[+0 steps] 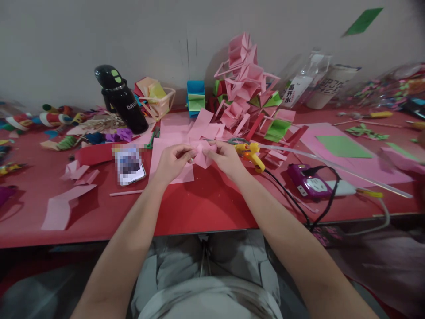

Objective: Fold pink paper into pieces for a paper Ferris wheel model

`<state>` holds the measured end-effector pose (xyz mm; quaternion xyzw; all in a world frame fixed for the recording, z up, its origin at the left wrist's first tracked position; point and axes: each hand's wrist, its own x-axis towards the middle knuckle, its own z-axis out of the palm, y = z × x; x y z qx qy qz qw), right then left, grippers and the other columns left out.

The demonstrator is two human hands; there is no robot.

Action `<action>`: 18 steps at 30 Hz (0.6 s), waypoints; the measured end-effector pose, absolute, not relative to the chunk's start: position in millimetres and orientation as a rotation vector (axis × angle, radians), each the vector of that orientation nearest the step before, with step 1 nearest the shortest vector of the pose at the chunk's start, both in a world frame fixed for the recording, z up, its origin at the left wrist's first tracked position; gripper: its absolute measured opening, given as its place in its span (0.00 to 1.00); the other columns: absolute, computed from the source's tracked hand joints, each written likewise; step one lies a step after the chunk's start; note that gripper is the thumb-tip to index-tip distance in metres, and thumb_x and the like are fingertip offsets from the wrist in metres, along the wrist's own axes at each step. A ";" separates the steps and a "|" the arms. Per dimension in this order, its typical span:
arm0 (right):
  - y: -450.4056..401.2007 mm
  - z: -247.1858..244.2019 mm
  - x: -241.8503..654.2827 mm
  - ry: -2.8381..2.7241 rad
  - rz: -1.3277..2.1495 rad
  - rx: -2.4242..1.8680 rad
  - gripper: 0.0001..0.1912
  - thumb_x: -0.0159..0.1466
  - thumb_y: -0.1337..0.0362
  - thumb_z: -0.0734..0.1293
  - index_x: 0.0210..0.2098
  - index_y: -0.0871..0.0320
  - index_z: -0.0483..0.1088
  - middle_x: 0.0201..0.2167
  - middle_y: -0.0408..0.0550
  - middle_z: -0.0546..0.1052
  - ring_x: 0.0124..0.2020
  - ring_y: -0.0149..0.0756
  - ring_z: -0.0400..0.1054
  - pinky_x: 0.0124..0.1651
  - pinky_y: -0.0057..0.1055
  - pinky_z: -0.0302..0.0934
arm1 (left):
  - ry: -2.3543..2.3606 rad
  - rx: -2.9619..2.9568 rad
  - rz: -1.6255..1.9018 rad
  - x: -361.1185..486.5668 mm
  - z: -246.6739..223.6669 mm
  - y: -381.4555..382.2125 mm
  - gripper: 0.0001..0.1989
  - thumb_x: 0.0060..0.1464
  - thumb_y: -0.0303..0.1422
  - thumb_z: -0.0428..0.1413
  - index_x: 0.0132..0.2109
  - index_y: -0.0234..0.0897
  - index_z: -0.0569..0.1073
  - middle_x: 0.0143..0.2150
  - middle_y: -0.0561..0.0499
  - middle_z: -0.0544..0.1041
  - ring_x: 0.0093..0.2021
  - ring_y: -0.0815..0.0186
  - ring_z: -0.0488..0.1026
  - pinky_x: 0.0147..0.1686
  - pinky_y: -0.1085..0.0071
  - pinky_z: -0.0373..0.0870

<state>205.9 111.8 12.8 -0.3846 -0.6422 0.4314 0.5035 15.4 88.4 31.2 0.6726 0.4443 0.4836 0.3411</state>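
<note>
A small piece of folded pink paper [203, 156] is held between both hands above the red table. My left hand [175, 160] pinches its left side with thumb and fingers. On the other side, my right hand [225, 157] grips it, the thumb pressed on its front. Beneath the hands lie flat pink paper sheets [162, 155]. Close to the right hand rests a yellow glue gun [250, 155], with a small orange light on its body. Behind it rises a tall pile of folded pink paper shapes [244, 75].
A black bottle [124, 104] leans at the back left, with a phone [130, 166] in front. On the right are a purple power strip [308, 180], a long clear glue stick [345, 170] and a green sheet [343, 147]. The red table's [206, 212] front edge faces me.
</note>
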 end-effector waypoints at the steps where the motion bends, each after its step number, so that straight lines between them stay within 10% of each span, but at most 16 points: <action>1: 111.0 14.0 205.8 -1.509 1.094 -0.917 0.13 0.59 0.56 0.70 0.39 0.57 0.74 0.36 0.47 0.78 0.37 0.35 0.71 0.41 0.33 0.68 | 1.148 1.756 1.256 15.1 31.2 88.4 0.09 0.57 0.39 0.62 0.34 0.38 0.80 0.27 0.51 0.77 0.28 0.67 0.72 0.33 0.72 0.68; 18: 106.5 21.4 204.8 -1.439 1.197 -0.862 0.18 0.55 0.48 0.74 0.32 0.57 0.75 0.27 0.42 0.73 0.29 0.31 0.65 0.34 0.31 0.61 | 1.192 1.745 1.254 12.4 30.8 90.1 0.10 0.56 0.36 0.60 0.28 0.37 0.74 0.24 0.52 0.74 0.24 0.70 0.67 0.27 0.73 0.64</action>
